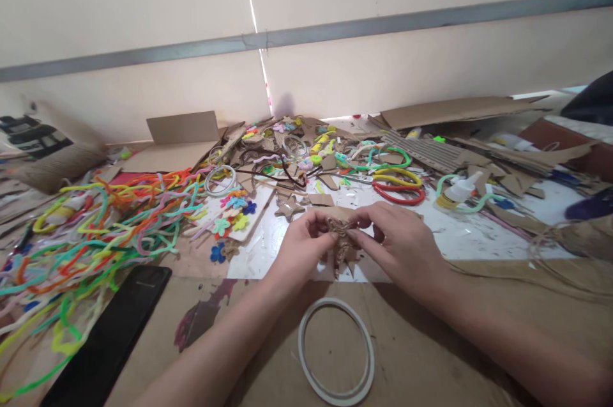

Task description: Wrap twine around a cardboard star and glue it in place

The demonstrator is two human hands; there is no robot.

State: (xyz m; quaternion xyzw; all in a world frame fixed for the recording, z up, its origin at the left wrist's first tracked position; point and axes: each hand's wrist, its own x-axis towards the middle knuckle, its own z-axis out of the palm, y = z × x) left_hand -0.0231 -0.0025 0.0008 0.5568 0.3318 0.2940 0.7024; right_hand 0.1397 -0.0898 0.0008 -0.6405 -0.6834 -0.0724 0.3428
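Between both hands, over the white sheet, is a small brown cardboard star (340, 242) with what looks like twine along its edges. The fingers of my left hand (306, 238) pinch it from the left. From the right, my right hand (397, 241) grips it between thumb and fingers. Parts of the star are hidden behind the fingertips. Another cardboard star (289, 207) lies just beyond my left hand. Below the wrists a white ring of tape (301, 346) rests flat on the cardboard mat (268, 356).
Colourful pipe cleaners (129, 222) are heaped at the left, beside a black phone (110, 337). Felt-like flowers (223, 227) lie nearer the middle. Red-handled scissors (400, 193), a glue bottle (460, 191), cardboard scraps (426, 154) and a twine ball (587, 244) stand behind and right.
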